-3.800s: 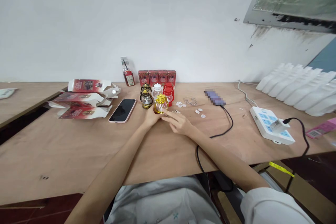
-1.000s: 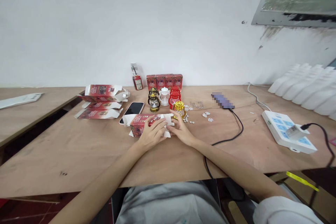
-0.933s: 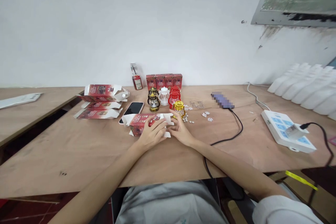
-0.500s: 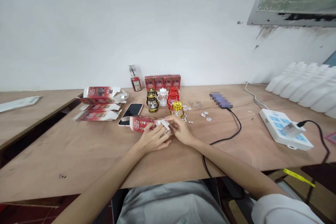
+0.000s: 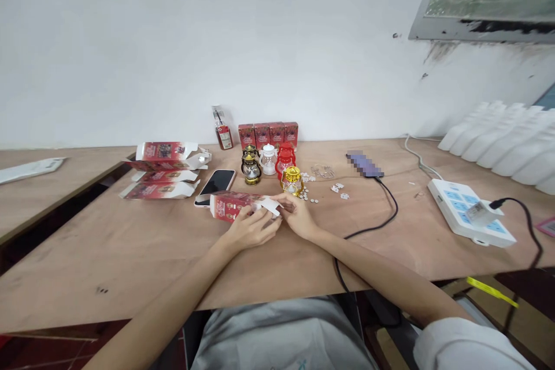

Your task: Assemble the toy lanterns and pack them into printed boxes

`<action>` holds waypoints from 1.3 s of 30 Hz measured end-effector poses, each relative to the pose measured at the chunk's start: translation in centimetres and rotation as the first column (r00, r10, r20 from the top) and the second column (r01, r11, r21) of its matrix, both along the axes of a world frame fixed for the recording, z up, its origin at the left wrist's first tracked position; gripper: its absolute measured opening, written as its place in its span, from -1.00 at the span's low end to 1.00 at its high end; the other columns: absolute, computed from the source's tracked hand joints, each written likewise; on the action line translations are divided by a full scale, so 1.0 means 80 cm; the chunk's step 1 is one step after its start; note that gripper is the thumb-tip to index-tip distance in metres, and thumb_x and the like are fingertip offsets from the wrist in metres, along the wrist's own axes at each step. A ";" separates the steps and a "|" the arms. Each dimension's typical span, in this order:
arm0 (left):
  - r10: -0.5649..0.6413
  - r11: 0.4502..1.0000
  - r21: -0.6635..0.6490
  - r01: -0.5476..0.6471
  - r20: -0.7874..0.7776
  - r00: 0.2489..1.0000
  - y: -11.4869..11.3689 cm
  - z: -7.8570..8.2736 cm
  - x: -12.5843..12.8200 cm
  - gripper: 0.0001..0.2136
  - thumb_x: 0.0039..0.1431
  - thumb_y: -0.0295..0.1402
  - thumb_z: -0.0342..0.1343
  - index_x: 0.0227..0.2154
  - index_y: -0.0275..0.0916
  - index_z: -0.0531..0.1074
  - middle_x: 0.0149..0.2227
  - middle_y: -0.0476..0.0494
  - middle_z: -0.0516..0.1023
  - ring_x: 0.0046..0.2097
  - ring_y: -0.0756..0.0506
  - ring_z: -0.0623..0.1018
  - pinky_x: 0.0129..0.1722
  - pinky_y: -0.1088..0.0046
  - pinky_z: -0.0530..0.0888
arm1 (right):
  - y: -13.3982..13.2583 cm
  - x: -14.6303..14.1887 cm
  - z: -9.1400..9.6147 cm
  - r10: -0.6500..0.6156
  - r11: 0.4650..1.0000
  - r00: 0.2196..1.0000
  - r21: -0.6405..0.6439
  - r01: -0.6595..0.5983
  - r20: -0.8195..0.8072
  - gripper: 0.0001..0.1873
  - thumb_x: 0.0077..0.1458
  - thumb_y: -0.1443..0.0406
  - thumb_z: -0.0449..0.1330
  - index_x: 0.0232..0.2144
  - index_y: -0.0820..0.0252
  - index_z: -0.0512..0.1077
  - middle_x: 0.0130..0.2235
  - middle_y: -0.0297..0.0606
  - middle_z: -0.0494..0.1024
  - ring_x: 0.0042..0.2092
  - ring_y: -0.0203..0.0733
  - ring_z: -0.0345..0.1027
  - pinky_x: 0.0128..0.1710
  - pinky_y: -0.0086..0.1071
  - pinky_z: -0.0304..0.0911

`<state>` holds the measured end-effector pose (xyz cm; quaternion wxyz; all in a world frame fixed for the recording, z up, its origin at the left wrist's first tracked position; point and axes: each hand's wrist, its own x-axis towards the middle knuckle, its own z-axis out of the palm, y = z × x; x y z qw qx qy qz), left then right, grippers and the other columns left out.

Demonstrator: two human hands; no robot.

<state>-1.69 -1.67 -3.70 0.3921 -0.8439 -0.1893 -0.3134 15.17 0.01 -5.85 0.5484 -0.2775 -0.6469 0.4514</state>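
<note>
A red printed carton (image 5: 225, 207) lies on its side in front of me, its white end flaps pointing right. My left hand (image 5: 255, 228) is closed around the carton near its flap end. At that same end, the fingers of my right hand (image 5: 297, 217) pinch a white flap. Just beyond my hands stand small toy lanterns: a gold lantern (image 5: 292, 180), a red lantern (image 5: 285, 157), a white lantern (image 5: 269, 159) and a dark bronze lantern (image 5: 251, 169) with another behind it. The inside of the carton is hidden from view.
Unfolded red cartons (image 5: 162, 189) lie at left beside a phone (image 5: 218, 182). Several closed red boxes (image 5: 262, 135) and a bottle (image 5: 224, 136) stand by the wall. Small white parts (image 5: 339, 188), a purple phone (image 5: 365, 164) on a black cable, and a power strip (image 5: 470, 214) are at right.
The carton's left end has tilted and shifted slightly left. Both hands stay at its flap end with only small finger movements.
</note>
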 end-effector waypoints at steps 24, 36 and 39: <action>-0.013 0.884 -0.465 0.040 0.060 0.998 0.013 0.026 -0.021 -0.55 0.04 -0.04 0.12 -0.07 -0.20 0.35 -0.01 -0.30 0.42 0.03 -0.25 0.38 -0.01 0.15 0.21 | 0.014 0.022 -0.008 -0.457 0.687 0.768 0.726 -0.016 0.449 -0.65 0.07 0.55 -0.06 -0.28 0.20 0.45 -0.17 -0.12 0.44 -0.13 -0.14 0.28 -0.12 -0.21 0.30; 0.035 0.898 -0.438 -0.040 -0.020 0.999 0.024 0.017 -0.029 -0.56 0.08 0.01 0.07 -0.10 -0.18 0.38 -0.05 -0.27 0.45 -0.09 -0.21 0.44 -0.14 0.26 0.25 | -0.005 0.019 0.011 -0.407 0.782 0.813 0.619 0.074 0.416 -0.75 0.13 0.36 0.06 -0.11 0.21 0.35 -0.07 -0.07 0.33 0.00 -0.11 0.26 0.01 -0.19 0.25; 0.049 0.905 -0.424 -0.045 -0.001 0.999 0.022 0.017 -0.025 -0.63 0.11 -0.04 0.07 -0.15 -0.21 0.40 -0.07 -0.27 0.46 -0.10 -0.20 0.44 -0.17 0.26 0.25 | -0.006 0.016 0.009 -0.389 0.833 0.815 0.542 0.113 0.429 -0.75 0.09 0.27 0.15 -0.15 0.19 0.36 -0.05 -0.09 0.32 0.02 -0.10 0.26 0.03 -0.19 0.23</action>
